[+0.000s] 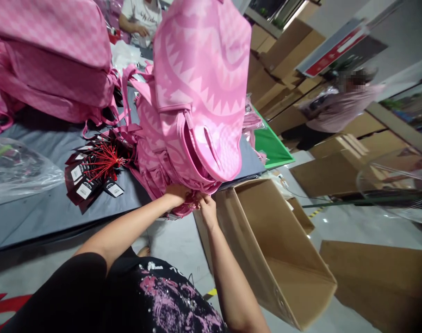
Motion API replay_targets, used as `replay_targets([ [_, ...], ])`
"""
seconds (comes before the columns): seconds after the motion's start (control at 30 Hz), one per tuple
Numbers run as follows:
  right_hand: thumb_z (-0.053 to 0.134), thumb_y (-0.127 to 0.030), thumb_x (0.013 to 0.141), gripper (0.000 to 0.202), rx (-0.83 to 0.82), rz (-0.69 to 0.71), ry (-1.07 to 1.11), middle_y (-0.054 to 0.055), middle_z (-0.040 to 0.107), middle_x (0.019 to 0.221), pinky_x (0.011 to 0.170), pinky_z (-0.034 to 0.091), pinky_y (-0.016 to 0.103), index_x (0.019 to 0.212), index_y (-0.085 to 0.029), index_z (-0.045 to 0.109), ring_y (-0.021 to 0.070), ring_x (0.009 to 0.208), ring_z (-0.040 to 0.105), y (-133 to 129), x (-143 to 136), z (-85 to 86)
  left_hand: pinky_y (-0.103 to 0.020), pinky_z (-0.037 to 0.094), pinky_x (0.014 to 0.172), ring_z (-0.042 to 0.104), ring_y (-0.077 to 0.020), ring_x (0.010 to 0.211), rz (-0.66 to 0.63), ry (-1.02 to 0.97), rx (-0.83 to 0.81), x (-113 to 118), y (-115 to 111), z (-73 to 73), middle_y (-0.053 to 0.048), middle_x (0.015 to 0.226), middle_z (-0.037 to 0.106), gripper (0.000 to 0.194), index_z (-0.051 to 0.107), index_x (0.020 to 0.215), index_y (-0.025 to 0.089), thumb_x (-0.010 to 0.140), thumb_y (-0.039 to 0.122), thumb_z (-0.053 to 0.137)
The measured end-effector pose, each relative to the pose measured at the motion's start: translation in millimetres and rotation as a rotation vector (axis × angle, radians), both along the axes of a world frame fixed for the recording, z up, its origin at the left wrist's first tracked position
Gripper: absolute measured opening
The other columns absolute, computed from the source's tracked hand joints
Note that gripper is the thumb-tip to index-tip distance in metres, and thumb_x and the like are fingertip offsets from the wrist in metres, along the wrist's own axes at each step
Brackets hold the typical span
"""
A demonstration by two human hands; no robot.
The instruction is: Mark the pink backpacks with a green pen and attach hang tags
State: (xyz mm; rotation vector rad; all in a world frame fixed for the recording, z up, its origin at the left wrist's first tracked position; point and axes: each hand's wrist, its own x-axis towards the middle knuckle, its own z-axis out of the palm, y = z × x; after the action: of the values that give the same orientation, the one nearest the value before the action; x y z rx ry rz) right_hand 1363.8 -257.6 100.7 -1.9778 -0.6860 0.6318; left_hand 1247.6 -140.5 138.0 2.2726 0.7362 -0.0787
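Observation:
A pink backpack [200, 78] with a lighter zigzag print stands upright at the near edge of the grey table [40, 208]. Its front pocket gapes open. My left hand [176, 194] grips the bottom edge of the backpack. My right hand [207, 206] pinches the same bottom edge right beside it. What the fingertips hold there is hidden by pink fabric.
A bundle of dark hang tags [93, 173] with red strings lies left of the backpack. More pink backpacks [54, 60] are piled at the back left. An open cardboard box [276, 249] stands on the floor to the right. A person [336, 111] stands among stacked cartons; another [141, 18] works at the table's far side.

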Motion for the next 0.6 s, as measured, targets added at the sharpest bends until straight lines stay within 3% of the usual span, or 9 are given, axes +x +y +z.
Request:
replay_targets([
  [0.1,0.055,-0.054,0.073,0.038,-0.004,-0.022,-0.009,0.003,0.065,0.065,0.059,0.046,0.030,0.081,-0.018,0.065,0.0181,0.058,0.057,-7,0,9.2,-0.026,0.052,0.079,0.068,-0.0163,0.087,-0.076,-0.070,-0.135,-6,4,-0.4,-0.003,0.100,0.074,0.022,0.070,0.109,0.020,0.092,0.024,0.056],
  [0.23,0.062,-0.042,0.072,0.020,-0.064,-0.035,-0.003,0.003,0.066,0.071,0.063,0.040,0.027,0.077,-0.023,0.064,0.0177,0.069,0.057,-21,-2,23.0,-0.014,0.049,0.075,0.068,-0.0108,0.087,-0.161,-0.187,-0.285,-40,15,-6.9,0.003,0.106,0.074,0.047,0.062,0.126,0.023,0.081,0.020,0.070],
  [0.33,0.069,-0.032,0.067,0.012,-0.161,0.003,0.159,0.001,0.061,0.058,0.055,0.034,0.025,0.071,-0.023,0.062,0.0147,0.057,0.053,-23,0,28.6,-0.017,0.049,0.081,0.067,-0.0137,0.096,-0.110,-0.256,-0.284,-62,23,-15.5,0.002,0.111,0.073,0.049,0.064,0.123,0.024,0.076,0.011,0.069],
  [0.47,0.073,-0.034,0.063,0.020,-0.252,0.099,0.501,0.002,0.063,0.056,0.047,0.033,0.024,0.067,-0.020,0.060,0.0121,0.045,0.049,-15,3,35.0,-0.028,0.048,0.095,0.064,-0.0173,0.103,0.034,-0.376,-0.202,-64,20,-25.7,-0.007,0.114,0.070,0.035,0.065,0.119,0.018,0.089,0.011,0.048],
  [0.6,0.082,-0.036,0.059,0.032,-0.184,0.123,0.768,0.005,0.071,0.080,0.051,0.041,0.023,0.077,-0.019,0.061,0.0125,0.059,0.058,-9,-2,43.7,-0.025,0.045,0.098,0.062,-0.0153,0.108,-0.094,-0.473,-0.224,-57,11,-33.8,-0.003,0.116,0.070,0.031,0.070,0.114,0.025,0.090,0.014,0.054],
])
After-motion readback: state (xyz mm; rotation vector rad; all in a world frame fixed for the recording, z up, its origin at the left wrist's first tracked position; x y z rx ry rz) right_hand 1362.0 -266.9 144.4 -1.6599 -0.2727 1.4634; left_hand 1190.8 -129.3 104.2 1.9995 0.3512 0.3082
